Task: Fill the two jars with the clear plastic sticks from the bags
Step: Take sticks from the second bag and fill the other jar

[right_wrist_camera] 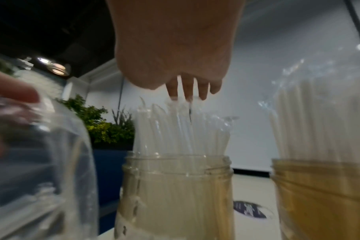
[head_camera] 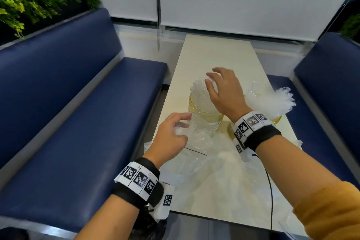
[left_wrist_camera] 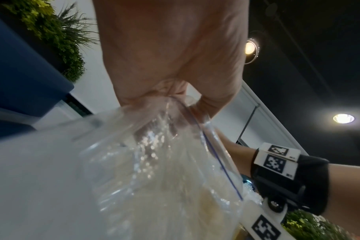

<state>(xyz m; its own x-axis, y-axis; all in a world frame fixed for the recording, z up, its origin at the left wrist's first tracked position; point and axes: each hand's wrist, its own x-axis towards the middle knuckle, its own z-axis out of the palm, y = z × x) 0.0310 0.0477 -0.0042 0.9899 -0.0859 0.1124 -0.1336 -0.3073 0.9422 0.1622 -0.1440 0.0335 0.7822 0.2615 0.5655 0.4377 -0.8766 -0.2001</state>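
Two jars stand on the pale table. The left jar is packed with upright clear plastic sticks. My right hand hovers over them, its straight fingers touching the stick tops. The right jar also holds sticks, with crumpled clear plastic around them; my right wrist hides most of it in the head view. My left hand pinches the mouth of a clear zip bag just in front of the left jar.
More clear bags lie crumpled on the near part of the table. A black cable runs from my right wrist across the table. Blue benches flank both sides. A dark round sticker lies between the jars.
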